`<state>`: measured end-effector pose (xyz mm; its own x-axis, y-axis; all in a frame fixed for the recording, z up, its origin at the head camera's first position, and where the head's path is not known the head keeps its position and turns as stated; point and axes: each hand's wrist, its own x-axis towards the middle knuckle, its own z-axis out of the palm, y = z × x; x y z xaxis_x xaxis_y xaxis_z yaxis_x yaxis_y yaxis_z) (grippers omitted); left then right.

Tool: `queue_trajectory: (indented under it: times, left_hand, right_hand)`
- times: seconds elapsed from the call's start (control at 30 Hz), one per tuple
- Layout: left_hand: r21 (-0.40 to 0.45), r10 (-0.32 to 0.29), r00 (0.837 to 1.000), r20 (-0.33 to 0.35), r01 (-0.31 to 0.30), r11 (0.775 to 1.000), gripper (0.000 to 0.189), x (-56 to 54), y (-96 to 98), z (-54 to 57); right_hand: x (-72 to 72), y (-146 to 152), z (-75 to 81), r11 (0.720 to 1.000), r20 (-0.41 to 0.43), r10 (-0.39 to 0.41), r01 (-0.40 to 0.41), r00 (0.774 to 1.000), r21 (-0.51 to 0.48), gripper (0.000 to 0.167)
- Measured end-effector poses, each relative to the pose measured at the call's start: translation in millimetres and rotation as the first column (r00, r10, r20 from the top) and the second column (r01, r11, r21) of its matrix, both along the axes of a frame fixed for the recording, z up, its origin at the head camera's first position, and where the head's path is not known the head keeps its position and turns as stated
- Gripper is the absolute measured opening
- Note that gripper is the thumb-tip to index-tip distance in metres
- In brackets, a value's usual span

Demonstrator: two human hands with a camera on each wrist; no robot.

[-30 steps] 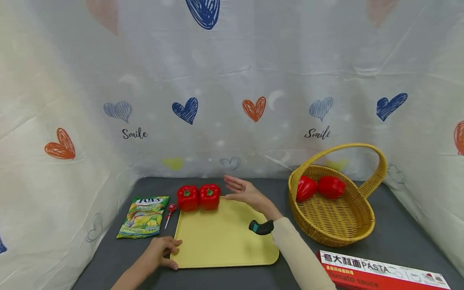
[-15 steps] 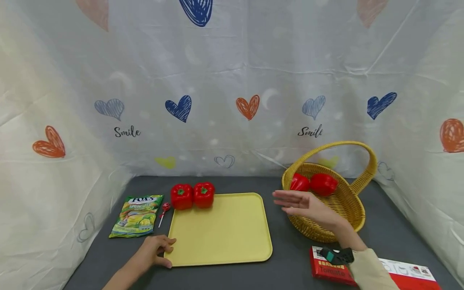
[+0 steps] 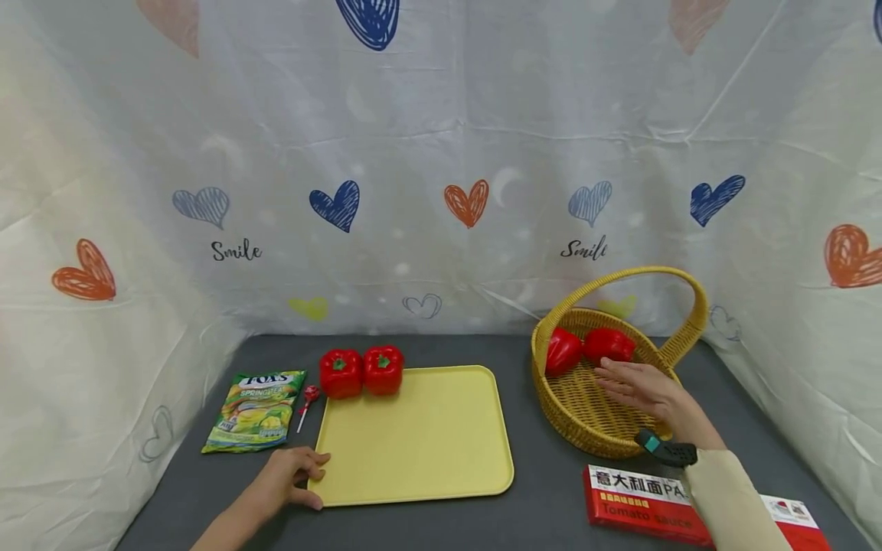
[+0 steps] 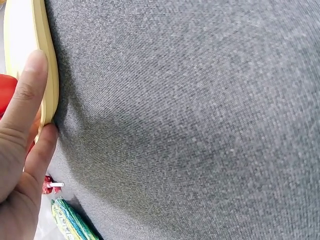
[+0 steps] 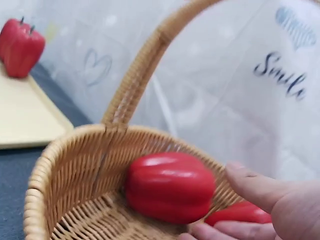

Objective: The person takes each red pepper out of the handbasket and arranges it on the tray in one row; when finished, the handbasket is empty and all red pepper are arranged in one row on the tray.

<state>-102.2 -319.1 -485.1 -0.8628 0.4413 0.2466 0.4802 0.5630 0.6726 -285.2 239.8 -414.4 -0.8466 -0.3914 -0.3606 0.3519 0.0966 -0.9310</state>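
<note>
Head view: the right hand (image 3: 644,392) is inside the wicker basket (image 3: 586,440), fingers extended, thumb standing apart, nothing gripped. One second ago it was over the tray, beside the peppers there; half a second ago, at the basket's near-left side. Just beyond its fingertips lies the nearer red pepper (image 3: 609,344); contact cannot be told, as the hand partly hides this pepper in the right wrist view. Farther left of the fingers lies the other basket pepper (image 3: 563,352). Both lie as before. Below the wrist, the pasta box (image 3: 644,501) is crossed by the sleeve.

Left hand (image 3: 285,478): grip narrow, pinching the near-left corner of the yellow tray (image 3: 420,444), unchanged across frames. Beyond this grip, at the tray's far-left corner, the left tray pepper (image 3: 341,373) and right tray pepper (image 3: 383,370) stand side by side, unmoved. Also beyond it: lollipop (image 3: 309,396), then candy bag (image 3: 255,413) to its left.
</note>
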Motion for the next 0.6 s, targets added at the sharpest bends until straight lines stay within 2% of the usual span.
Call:
queue_trajectory:
  times: [0.03,0.07,0.17,0.27,0.3,0.47,0.57,0.6]
  left_hand:
    - [-0.001,0.001,1.0,0.003,-0.001,1.0,0.038,0.1,0.0,-0.1]
    - [-0.006,0.003,1.0,0.006,-0.003,1.0,0.038,0.1,0.2,0.1]
    - [-0.045,0.03,0.999,0.029,-0.029,0.999,0.038,-0.4,0.8,1.5]
    - [-0.091,0.064,0.996,0.064,-0.058,0.994,0.039,-0.8,2.3,3.6]
    - [-0.101,0.069,0.995,0.069,-0.062,0.993,0.039,-1.0,2.7,4.0]
    - [-0.13,0.079,0.995,0.062,-0.071,0.989,0.038,-0.9,4.0,5.4]
    - [-0.131,0.082,0.995,0.055,-0.074,0.989,0.037,-0.5,3.4,4.5]
    - [-0.13,0.086,0.994,0.061,-0.078,0.988,0.037,-0.1,3.2,4.4]
  right_hand:
    - [-2.9,-3.3,-1.7,0.999,0.058,-0.027,0.029,0.998,-0.018,0.08]
    - [-5.0,-5.2,-3.5,1.0,0.075,-0.021,0.022,0.997,-0.02,0.079]
    - [-8.1,-14.9,-7.4,0.994,0.131,-0.084,0.092,0.988,-0.058,0.082]
    - [-8.1,-21.4,-10.4,0.994,0.085,-0.091,0.096,0.992,-0.053,0.075]
    - [-8.9,-25.4,-11.3,0.988,0.103,-0.133,0.14,0.986,-0.065,0.078]
    - [-15.7,-42.5,-14.7,0.971,0.146,-0.197,0.214,0.969,-0.104,0.089]
    - [-16.4,-49.1,-14.7,0.958,0.144,-0.216,0.238,0.966,-0.16,0.079]
    - [-14.6,-49.5,-15.1,0.975,0.056,-0.171,0.177,0.984,-0.131,0.071]
